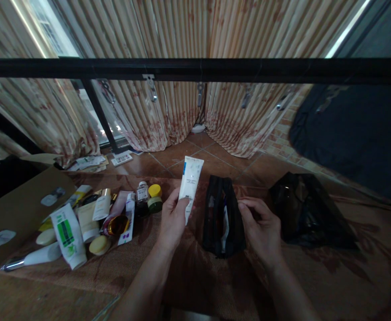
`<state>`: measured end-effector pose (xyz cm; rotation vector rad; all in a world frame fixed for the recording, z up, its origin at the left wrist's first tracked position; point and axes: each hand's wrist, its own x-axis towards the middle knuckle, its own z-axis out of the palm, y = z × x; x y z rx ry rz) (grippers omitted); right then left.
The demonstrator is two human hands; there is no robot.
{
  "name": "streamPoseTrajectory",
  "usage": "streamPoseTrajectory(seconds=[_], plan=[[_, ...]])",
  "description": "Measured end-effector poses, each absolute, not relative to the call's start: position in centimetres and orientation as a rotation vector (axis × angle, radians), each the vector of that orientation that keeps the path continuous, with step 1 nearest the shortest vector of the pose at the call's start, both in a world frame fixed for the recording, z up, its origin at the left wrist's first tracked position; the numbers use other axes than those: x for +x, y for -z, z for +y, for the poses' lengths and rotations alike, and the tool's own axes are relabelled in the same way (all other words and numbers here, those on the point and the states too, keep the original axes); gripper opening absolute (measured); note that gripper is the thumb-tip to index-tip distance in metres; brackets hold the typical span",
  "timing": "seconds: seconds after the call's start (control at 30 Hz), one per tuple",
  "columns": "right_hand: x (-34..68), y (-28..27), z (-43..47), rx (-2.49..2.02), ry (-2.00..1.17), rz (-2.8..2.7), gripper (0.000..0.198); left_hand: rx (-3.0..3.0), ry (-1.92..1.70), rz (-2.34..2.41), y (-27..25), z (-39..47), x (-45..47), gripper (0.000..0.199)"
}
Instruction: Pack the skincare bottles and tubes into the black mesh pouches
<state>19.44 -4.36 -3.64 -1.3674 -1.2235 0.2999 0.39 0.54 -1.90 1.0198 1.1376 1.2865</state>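
Note:
A white squeeze tube (191, 178) with dark print and a blue patch stands nearly upright in my left hand (173, 213), the thumb pressed across its front. Just to its right is a black mesh zip pouch (214, 214), its top parted, with a white item (226, 223) showing inside. My right hand (261, 223) pinches the pouch's right upper edge between thumb and fingers. Left of my hands lies a heap of toiletries, among them a white and green tube (68, 234), a clear bottle (142, 192) and a yellow-lidded jar (155, 191).
On the right sits a black plastic bag (311, 211). A cardboard box (25, 214) stands at the far left beside the heap. Patterned brown cloth (315, 276) covers the surface. Behind it are floor tiles (202, 154), curtains (172, 116) and a dark horizontal bar (195, 70).

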Motion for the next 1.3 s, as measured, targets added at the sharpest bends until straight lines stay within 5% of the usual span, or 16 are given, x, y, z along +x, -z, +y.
streamPoseTrajectory(seconds=[1.1, 1.3], plan=[[19.4, 3.9, -4.3, -1.361, -0.343, -1.193, 0.014, 0.704, -1.134, 0.674, 0.3, -0.1, -0.4, 0.062], [19.6, 4.0, -4.2, -1.364, -0.315, -1.22, 0.016, 0.863, -1.09, 0.71, 0.4, -0.1, -0.3, 0.03]])
